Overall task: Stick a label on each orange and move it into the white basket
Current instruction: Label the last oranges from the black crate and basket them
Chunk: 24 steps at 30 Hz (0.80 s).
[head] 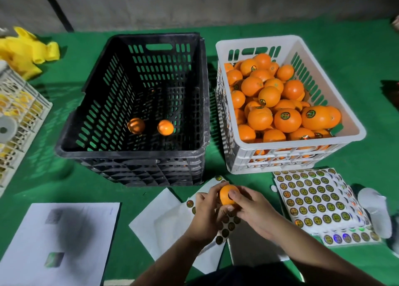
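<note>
Orange [226, 196] gripped by both hands, left [205, 210] & right [257, 212]; label [230, 196] may peel if thumb press is weak.

Two bare forearms reach in from the lower edge of the head view; neither shows a sleeve, a watch, a band or a ring. The left hand [204, 212] and the right hand [257, 213] wear no gloves (the nails look short and plain); a strip of dark clothing lies along the bottom edge between the arms, its cut too dim to make out.
</note>
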Each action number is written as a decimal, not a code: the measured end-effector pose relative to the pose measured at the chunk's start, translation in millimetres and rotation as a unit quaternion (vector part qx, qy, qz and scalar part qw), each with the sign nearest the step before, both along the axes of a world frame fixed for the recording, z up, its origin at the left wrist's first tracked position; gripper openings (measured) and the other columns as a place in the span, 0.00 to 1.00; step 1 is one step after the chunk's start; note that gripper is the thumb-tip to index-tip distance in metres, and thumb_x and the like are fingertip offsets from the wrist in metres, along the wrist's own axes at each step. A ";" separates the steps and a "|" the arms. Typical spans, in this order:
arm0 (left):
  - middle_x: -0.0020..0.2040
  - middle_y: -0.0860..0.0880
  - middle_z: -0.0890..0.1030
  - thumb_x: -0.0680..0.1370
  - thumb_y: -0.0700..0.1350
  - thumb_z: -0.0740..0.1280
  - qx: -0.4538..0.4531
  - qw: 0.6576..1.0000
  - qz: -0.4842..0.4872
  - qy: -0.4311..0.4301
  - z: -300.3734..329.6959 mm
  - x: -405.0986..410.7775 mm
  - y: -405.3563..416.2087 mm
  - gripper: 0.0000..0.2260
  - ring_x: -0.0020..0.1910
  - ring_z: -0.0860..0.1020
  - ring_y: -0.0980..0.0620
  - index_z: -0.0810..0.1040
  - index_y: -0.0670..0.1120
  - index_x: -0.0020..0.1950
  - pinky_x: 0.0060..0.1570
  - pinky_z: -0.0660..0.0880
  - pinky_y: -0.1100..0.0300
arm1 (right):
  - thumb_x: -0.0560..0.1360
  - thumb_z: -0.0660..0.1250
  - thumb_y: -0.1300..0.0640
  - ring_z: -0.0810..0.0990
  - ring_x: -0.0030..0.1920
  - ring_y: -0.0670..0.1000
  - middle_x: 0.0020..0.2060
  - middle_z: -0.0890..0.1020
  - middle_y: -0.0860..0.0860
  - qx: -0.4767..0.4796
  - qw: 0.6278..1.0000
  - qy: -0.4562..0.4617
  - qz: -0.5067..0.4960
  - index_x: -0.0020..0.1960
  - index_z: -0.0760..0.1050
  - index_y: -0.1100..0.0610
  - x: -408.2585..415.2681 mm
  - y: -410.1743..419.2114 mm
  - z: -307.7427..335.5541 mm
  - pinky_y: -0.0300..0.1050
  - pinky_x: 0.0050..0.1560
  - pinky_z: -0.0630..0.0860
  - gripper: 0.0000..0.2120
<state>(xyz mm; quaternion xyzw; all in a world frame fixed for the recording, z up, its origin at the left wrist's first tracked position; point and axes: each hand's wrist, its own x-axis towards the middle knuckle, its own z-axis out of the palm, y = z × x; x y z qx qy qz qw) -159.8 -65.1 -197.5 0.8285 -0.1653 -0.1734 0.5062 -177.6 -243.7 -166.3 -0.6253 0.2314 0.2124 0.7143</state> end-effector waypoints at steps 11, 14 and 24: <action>0.67 0.65 0.72 0.84 0.56 0.64 -0.050 0.998 -0.011 -0.028 27.5 3.8 -10.9 0.24 0.67 0.66 0.56 0.63 0.62 0.79 0.68 0.65 0.62 | 0.69 0.76 0.41 0.85 0.55 0.57 0.53 0.86 0.57 0.015 0.992 -0.100 -0.069 0.58 0.84 0.50 0.8 7.1 25.8 0.50 0.56 0.81 0.21; 0.73 0.65 0.69 0.85 0.55 0.64 -0.073 0.997 -0.011 -0.038 33.0 6.3 -14.1 0.24 0.72 0.67 0.55 0.62 0.59 0.80 0.71 0.65 0.60 | 0.69 0.73 0.39 0.86 0.52 0.49 0.50 0.87 0.49 -0.084 0.985 -0.152 -0.018 0.58 0.82 0.39 4.0 3.6 45.2 0.40 0.49 0.80 0.18; 0.64 0.56 0.79 0.84 0.50 0.65 0.043 0.998 0.046 -0.028 -5.7 3.2 10.1 0.13 0.64 0.76 0.53 0.78 0.53 0.68 0.62 0.75 0.48 | 0.72 0.72 0.33 0.77 0.56 0.42 0.57 0.77 0.43 -0.424 0.826 -0.368 -0.048 0.67 0.76 0.44 71.7 -48.0 128.8 0.35 0.53 0.73 0.27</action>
